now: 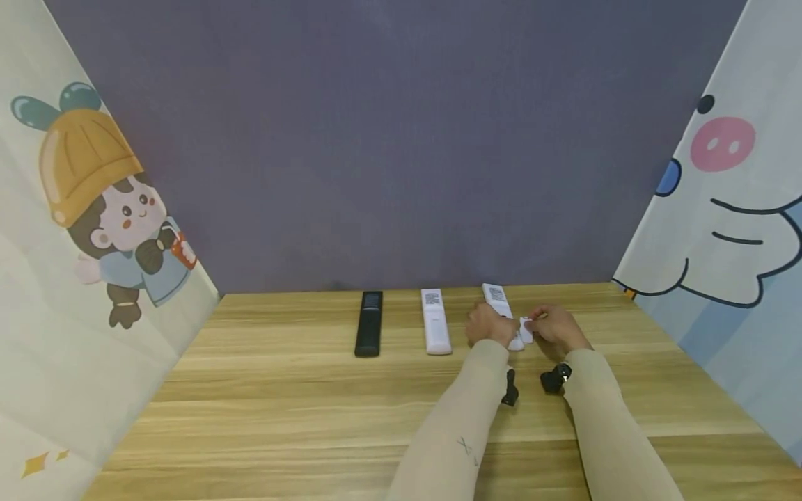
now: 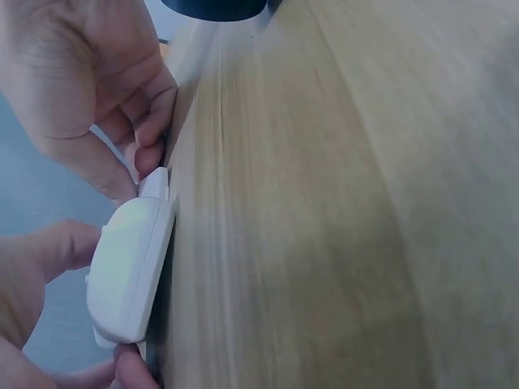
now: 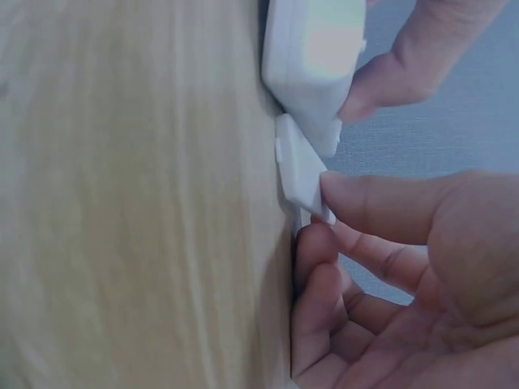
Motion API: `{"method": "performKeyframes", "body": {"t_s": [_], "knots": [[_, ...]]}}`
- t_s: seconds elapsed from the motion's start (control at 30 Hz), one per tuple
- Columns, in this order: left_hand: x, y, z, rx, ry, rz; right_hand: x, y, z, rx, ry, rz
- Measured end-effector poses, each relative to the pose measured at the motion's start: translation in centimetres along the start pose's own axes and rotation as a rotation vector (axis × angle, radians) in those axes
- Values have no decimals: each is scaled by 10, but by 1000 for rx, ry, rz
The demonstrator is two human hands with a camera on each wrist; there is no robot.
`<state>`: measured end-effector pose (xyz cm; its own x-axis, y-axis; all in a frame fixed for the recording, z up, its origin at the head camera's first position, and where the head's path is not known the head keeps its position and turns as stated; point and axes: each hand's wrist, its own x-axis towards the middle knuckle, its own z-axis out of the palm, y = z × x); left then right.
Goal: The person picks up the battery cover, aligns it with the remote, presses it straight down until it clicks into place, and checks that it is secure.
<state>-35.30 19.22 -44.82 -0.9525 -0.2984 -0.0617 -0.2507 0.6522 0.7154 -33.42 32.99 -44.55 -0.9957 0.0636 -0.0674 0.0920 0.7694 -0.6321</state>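
Observation:
A white remote control (image 1: 495,295) lies on the table, the rightmost of three. My left hand (image 1: 490,324) grips its near part, with thumb and finger on opposite sides of its white end (image 2: 126,263) in the left wrist view. Just right of that remote, my right hand (image 1: 557,327) pinches a small flat white cover (image 3: 300,168) between thumb and fingers. This cover stands tilted close by the remote's end (image 3: 312,53), low over the tabletop. Whether cover and remote touch I cannot tell. The remote's middle is hidden under my left hand.
Another white remote (image 1: 435,323) lies left of my hands, and a black remote (image 1: 368,325) farther left. A grey panel (image 1: 401,153) rises behind the wooden table (image 1: 282,410). Printed cloths hang at the left (image 1: 37,292) and right sides.

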Motion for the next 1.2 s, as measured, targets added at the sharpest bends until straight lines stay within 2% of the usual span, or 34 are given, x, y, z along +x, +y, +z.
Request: {"method": "performKeyframes", "body": {"t_s": [0.4, 0.63, 0.87, 1.03, 1.2], "knots": [[-3, -5, -3, 70, -111, 67, -1, 0, 0, 2, 11, -7], [-1, -6, -3, 111, -128, 93, -1, 1, 0, 44, 8, 16], [0, -8, -4, 123, -184, 119, -1, 2, 0, 49, 11, 12], [-1, -9, -1, 140, -189, 142, -1, 2, 1, 34, 26, 6], [-2, -10, -2, 97, -185, 149, -1, 1, 0, 30, 18, 13]]}}
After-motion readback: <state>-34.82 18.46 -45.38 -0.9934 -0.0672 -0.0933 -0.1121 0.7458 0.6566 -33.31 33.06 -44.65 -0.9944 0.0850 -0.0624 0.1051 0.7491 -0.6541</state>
